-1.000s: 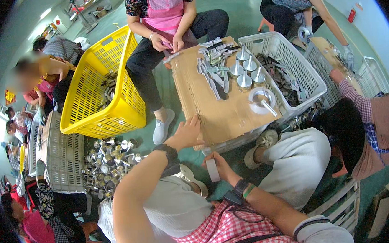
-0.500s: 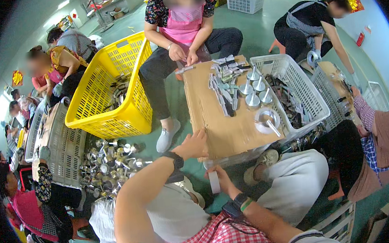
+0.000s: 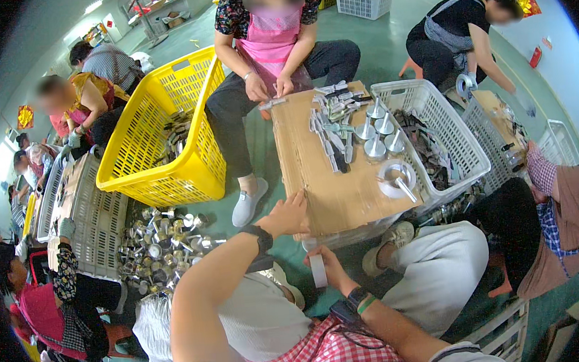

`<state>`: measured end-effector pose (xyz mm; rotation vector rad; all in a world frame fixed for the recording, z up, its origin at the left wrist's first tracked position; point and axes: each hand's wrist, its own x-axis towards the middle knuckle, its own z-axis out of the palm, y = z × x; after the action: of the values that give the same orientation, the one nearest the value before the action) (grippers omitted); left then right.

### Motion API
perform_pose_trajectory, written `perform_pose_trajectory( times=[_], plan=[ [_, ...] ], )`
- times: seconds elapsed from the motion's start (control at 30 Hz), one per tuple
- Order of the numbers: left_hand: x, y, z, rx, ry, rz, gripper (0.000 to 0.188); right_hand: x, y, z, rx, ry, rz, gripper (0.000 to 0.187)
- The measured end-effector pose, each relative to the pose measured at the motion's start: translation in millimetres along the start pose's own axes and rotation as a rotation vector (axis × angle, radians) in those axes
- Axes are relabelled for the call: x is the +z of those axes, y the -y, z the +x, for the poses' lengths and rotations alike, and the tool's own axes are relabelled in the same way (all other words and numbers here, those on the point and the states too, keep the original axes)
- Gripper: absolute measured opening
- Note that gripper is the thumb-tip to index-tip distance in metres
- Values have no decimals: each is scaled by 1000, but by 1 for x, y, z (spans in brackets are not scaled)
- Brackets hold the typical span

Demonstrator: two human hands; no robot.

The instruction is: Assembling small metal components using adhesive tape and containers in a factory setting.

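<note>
My left hand (image 3: 285, 217) rests on the near left edge of a cardboard-topped box (image 3: 335, 204), fingers stretched along the edge, with nothing visible in them. Below the box's front edge, my right hand (image 3: 334, 267) is closed round a narrow white roll of tape (image 3: 318, 271). On the cardboard lie grey and black handle-like parts (image 3: 336, 140) in a loose heap. Beside them stand several silver round discs with upright stems (image 3: 375, 149). Nearer to me is a clear tape roll (image 3: 390, 190) with a silver stemmed part (image 3: 406, 189) lying across it.
A white crate (image 3: 467, 143) of dark parts adjoins the cardboard's right side. A yellow basket (image 3: 166, 173) stands to the left, and many metal stemmed parts (image 3: 162, 249) pile on the floor below it. Across from me sits a co-worker in a pink apron (image 3: 274, 32); others work on both sides.
My hands stay where they were. The co-worker across has shifted their hands slightly, and the co-worker at the far right has moved an arm.
</note>
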<state>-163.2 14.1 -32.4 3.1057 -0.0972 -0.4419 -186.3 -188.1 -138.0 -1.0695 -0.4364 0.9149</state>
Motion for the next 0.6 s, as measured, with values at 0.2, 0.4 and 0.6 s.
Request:
perform_pose_trajectory(
  times=[0.2,0.4,0.6],
  plan=[
    [2,2,1,19,-26,4,89,2,3,-1,-26,-12,-56,15],
    [-1,1,-1,54,-53,75,88,0,2,1,-45,14,-105,18],
    [1,2,-1,60,-69,92,88,0,0,2,-18,3,-74,19]
  ],
)
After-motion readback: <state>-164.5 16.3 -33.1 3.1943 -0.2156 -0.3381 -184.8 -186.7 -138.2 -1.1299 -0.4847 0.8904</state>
